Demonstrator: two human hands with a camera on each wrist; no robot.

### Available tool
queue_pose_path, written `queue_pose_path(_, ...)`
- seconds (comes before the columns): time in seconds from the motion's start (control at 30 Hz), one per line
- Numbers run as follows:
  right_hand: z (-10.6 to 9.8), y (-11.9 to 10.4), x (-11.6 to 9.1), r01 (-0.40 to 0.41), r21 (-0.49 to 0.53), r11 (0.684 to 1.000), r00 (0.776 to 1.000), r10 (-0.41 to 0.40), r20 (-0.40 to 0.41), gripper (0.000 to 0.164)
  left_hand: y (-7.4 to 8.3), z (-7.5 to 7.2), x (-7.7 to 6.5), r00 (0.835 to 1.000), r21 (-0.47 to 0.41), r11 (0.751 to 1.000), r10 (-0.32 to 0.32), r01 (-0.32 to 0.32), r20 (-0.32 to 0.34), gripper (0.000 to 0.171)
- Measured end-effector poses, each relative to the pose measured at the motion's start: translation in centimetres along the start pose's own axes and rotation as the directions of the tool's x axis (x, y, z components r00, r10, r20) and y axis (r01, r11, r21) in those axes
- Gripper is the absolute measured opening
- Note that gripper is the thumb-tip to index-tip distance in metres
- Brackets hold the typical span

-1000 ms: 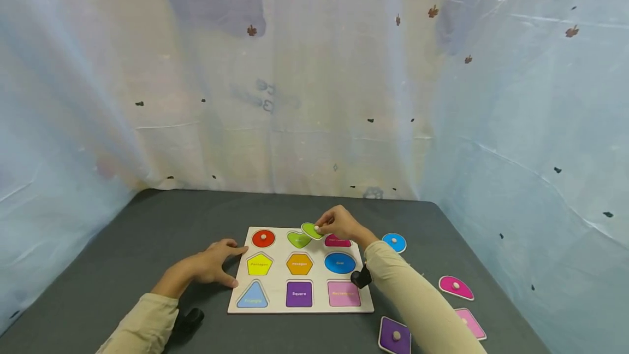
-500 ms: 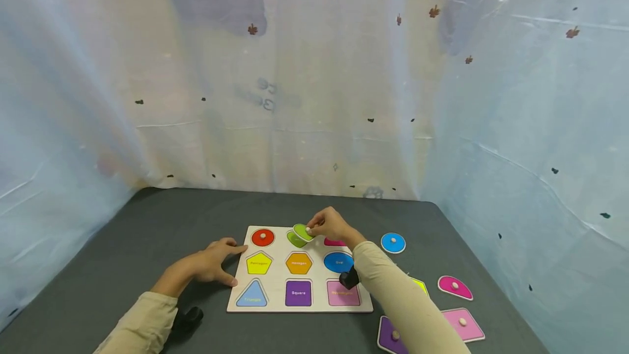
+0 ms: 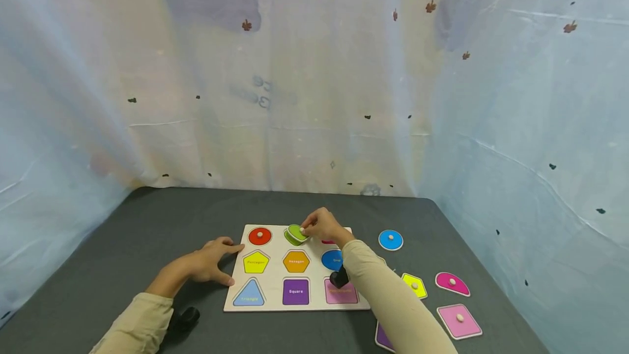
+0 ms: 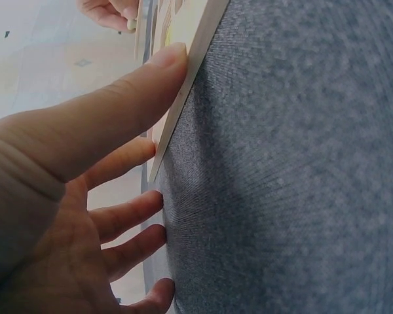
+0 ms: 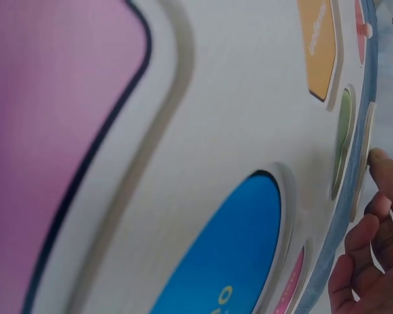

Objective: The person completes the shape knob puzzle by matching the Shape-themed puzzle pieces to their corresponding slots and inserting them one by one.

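A white wooden shape puzzle board (image 3: 273,288) lies on the dark table, with coloured recesses. By its round knob, my right hand (image 3: 322,225) pinches a green heart-shaped puzzle piece (image 3: 296,231). The piece is over the green heart recess at the board's back row, covering part of it. In the right wrist view, the heart piece (image 5: 364,163) stands off the board, above its recess (image 5: 342,140). My left hand (image 3: 208,262) rests at the board's left edge, fingers spread; its thumb (image 4: 167,59) touches the edge. A red circle piece (image 3: 260,235) sits in its recess.
Right of the board lie a blue knobbed piece (image 3: 390,240), a yellow piece (image 3: 413,286), a magenta semicircle-like piece (image 3: 448,283) and a pink rectangle piece (image 3: 454,326). A purple piece (image 3: 384,337) is partly hidden by the right sleeve. Plastic sheeting (image 3: 304,70) surrounds the table.
My right hand has moved left with the green heart piece, from beside the heart recess to over it. The yellow piece has come out from behind the sleeve. My left hand stays at the board.
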State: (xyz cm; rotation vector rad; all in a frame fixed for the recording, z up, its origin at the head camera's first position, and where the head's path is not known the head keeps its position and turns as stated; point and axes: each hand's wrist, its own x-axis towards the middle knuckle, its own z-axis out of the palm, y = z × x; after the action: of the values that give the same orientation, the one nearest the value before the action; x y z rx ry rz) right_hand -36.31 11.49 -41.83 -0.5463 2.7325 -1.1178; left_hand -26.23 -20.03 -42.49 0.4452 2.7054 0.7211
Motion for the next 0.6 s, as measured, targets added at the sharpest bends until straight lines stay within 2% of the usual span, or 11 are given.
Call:
queue_pose_path(0.27, 0.4, 0.0, 0.1, -0.058, 0.026, 0.998, 0.998, 0.058, -0.015, 0.007, 0.2, 0.0, -0.1, 1.0, -0.007, 1.0, -0.005, 0.005, 0.0, 0.094)
queue_pose_path(0.6, 1.2, 0.3, 0.5, -0.038, 0.026, 0.999, 0.999, 0.038, -0.008, 0.006, 0.1, -0.1, 0.0, 1.0, -0.003, 1.0, -0.005, 0.005, 0.003, 0.095)
